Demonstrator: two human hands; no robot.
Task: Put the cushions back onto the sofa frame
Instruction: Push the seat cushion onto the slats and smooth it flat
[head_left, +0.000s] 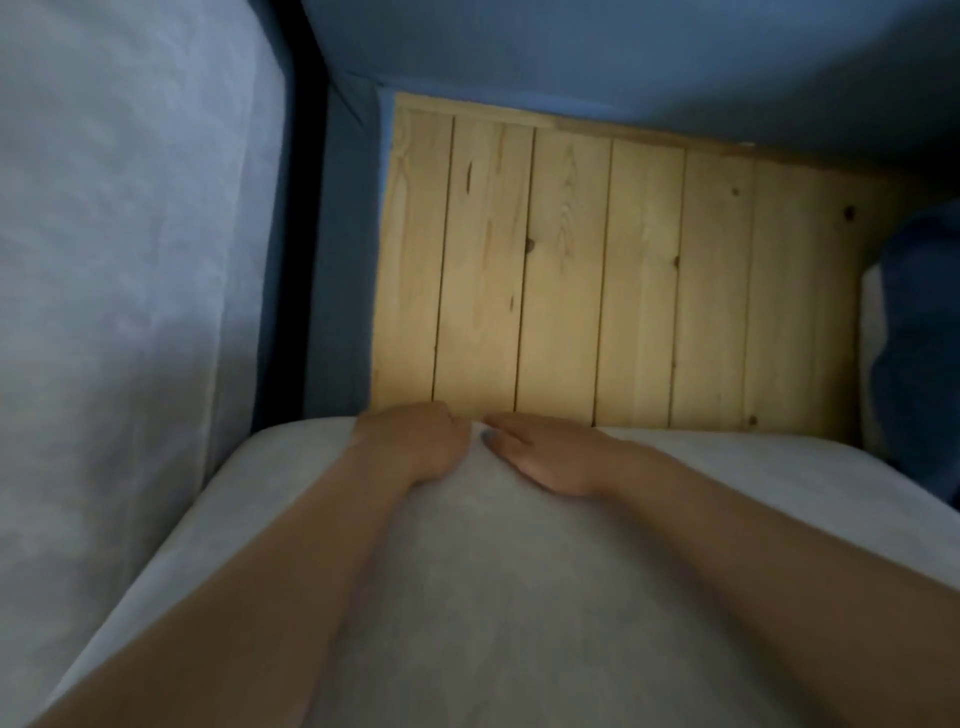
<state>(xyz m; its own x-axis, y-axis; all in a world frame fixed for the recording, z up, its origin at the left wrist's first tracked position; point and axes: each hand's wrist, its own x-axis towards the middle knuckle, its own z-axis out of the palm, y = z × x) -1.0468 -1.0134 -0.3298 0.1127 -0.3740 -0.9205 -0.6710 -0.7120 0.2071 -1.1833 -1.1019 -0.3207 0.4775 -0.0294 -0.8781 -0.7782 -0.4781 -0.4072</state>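
A pale grey cushion (509, 597) fills the lower half of the head view, its far edge lying over the bare wooden slats of the sofa frame (597, 270). My left hand (415, 441) curls its fingers over that far edge. Beside it, my right hand (545, 457) lies flat on the cushion's top near the same edge, fingers pointing left. A second pale grey cushion (114, 260) stands along the left side. The blue upholstered backrest (623, 57) runs across the top.
A dark gap (301, 234) and a blue fabric panel (345, 260) separate the left cushion from the slats. Another blue cushion with a pale edge (914, 338) sits at the right end of the slats.
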